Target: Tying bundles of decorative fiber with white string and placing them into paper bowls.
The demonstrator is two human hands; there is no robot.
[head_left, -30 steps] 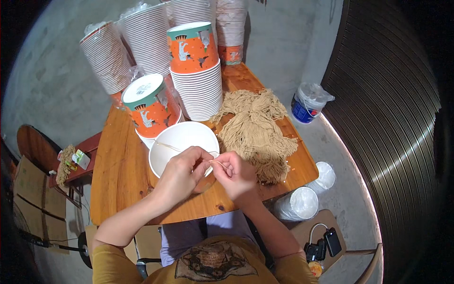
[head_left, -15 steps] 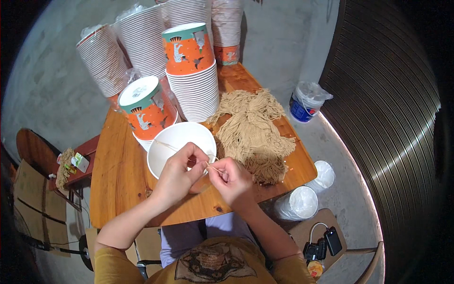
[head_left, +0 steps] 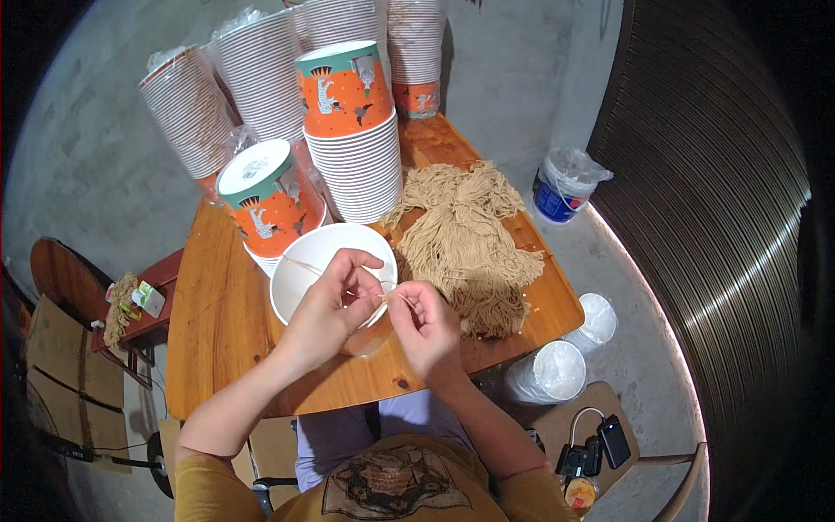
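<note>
Between my two hands is a thin tan string, pinched by my left hand (head_left: 323, 309) and my right hand (head_left: 426, 329). The fingertips of both hands nearly meet where a small loop shows; whether it is knotted is too small to tell. One end of the string (head_left: 302, 264) trails past my left fingers over a white paper tub (head_left: 352, 237), which stands under my hands on the wooden table. Just right of the tub lies a big heap of tan string (head_left: 474, 230) in bundled hanks, darker at its near end.
Behind the tub stand stacked paper tubs (head_left: 355, 170) and an orange printed tub (head_left: 270, 204), with tall wrapped stacks (head_left: 270, 74) at the back. Plastic-lined white buckets (head_left: 557, 372) are on the floor at right. A stool (head_left: 544, 426) holds black devices.
My fingers have shifted slightly on the string, and my right hand has turned a little more upright. The tub and the string heap stay put.
</note>
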